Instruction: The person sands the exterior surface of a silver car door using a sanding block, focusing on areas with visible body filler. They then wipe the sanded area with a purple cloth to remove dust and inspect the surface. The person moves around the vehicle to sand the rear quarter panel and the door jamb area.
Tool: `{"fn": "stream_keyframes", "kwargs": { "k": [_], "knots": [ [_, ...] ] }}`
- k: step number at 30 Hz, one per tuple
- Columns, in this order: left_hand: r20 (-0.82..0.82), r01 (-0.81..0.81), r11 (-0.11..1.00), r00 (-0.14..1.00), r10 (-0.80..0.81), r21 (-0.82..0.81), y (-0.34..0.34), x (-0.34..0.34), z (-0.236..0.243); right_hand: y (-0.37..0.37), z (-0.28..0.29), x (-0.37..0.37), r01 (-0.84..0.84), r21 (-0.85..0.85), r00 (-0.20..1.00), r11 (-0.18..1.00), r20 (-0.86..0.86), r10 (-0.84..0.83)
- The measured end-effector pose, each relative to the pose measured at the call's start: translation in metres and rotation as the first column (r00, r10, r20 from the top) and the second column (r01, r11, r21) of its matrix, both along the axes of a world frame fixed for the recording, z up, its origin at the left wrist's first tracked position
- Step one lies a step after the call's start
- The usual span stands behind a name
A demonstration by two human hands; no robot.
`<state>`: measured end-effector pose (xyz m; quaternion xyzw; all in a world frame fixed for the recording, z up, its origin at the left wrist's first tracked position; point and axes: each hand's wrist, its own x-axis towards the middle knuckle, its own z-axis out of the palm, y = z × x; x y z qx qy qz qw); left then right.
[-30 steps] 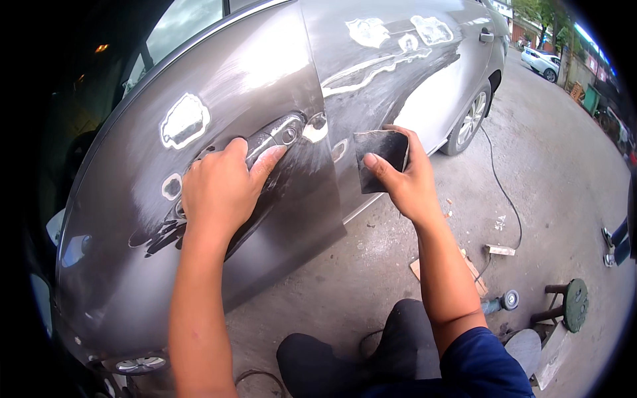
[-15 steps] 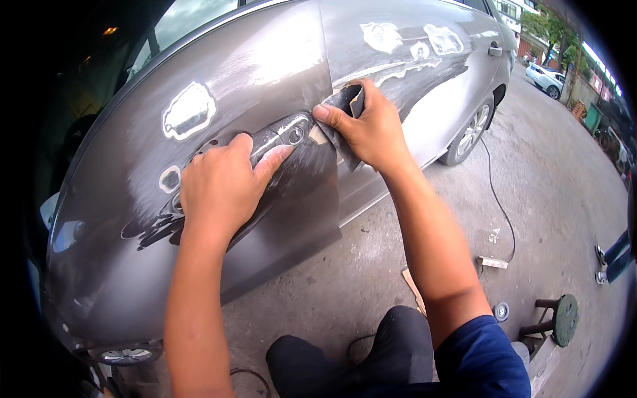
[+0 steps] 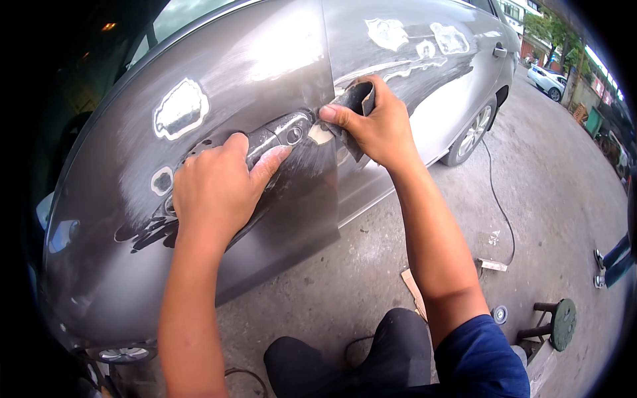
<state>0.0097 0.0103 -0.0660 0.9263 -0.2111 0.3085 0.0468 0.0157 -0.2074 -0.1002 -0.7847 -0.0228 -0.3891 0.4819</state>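
- You had a dusty grey concrete ground beneath you
- The grey car stood on it, its rear wheel touching down
- To your right, a thin dark cable ran along it to a pale block
- Nearer you lay a flat brown piece, partly hidden
- Right of that were a round grey disc and a green-topped stool, a pale board beside it
- Farther right, another person's shoes rested on the ground

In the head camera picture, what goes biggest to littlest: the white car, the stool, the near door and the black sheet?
1. Near door
2. Black sheet and stool: too alike to rank; the right hand hides some of the sheet
3. White car: looks smallest, being far away
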Motion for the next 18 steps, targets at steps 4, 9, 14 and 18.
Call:
{"fn": "stream_keyframes", "kwargs": {
  "k": [4, 9, 14, 18],
  "knots": [
    [-0.042, -0.005, 1.0, 0.999, 0.005, -0.01, -0.003, -0.002, 0.001, 0.009, 0.014, 0.008, 0.084, -0.142, 0.992, 0.986, 0.107, -0.07],
    [-0.025, 0.002, 1.0, 1.0, -0.002, 0.003, 0.004, 0.001, 0.001, 0.003, 0.001, 0.01, 0.001, -0.047, 0.993, 0.999, 0.115, 0.004],
    [-0.06, 0.025, 1.0, 0.998, -0.024, 0.011, 0.002, 0.0, 0.003, 0.002, -0.003, 0.007, 0.051, -0.089, 0.991, 0.995, 0.129, -0.039],
    [-0.094, 0.023, 1.0, 0.995, -0.022, 0.006, 0.005, -0.001, 0.006, 0.006, 0.007, 0.009, 0.07, -0.123, 0.993, 0.99, 0.106, -0.057]
  ]
}}
